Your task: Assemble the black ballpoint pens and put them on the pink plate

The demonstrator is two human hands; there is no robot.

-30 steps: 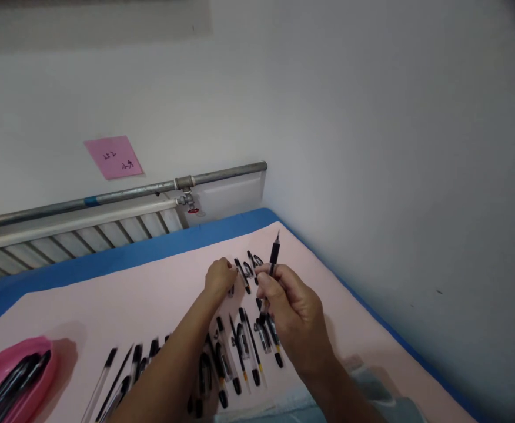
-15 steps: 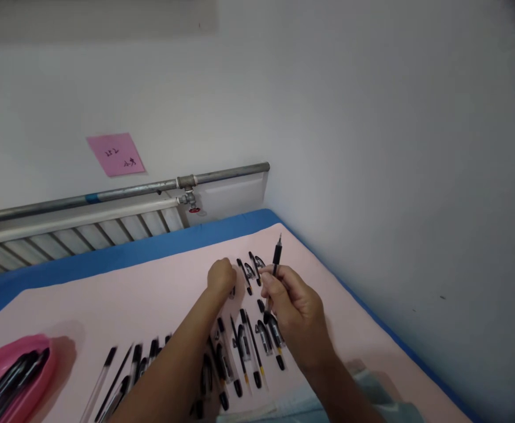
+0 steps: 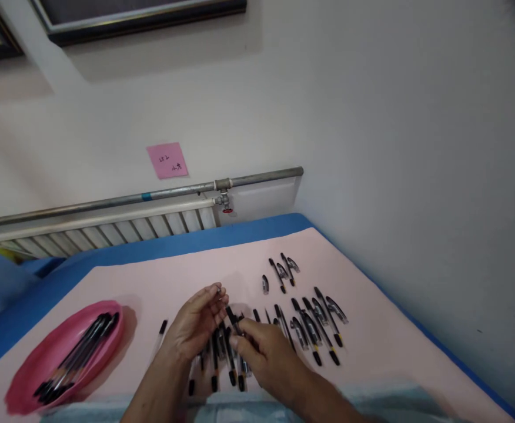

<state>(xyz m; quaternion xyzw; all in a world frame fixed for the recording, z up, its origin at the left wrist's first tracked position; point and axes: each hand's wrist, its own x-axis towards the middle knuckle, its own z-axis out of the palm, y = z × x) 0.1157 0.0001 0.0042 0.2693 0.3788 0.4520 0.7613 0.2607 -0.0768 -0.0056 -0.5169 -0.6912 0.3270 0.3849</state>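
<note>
Right hand (image 3: 266, 352) has a black pen (image 3: 231, 316) pinched, angled up toward the left hand (image 3: 198, 322), which is half-curled. Can't tell if its fingertips pinch anything. IMO keep the barrel steady, wrists off the loose pens (image 3: 233, 378) right below both hands.

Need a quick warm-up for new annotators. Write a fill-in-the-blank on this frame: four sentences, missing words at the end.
1. The right hand holds a pen whose visible end is coloured ____.
2. The bowl is coloured ____.
3. The note is stuck to the ____.
4. From the wearer's viewpoint, the bowl is to the ____ of the pen caps.

Missing words: black; pink; wall; left.
</note>
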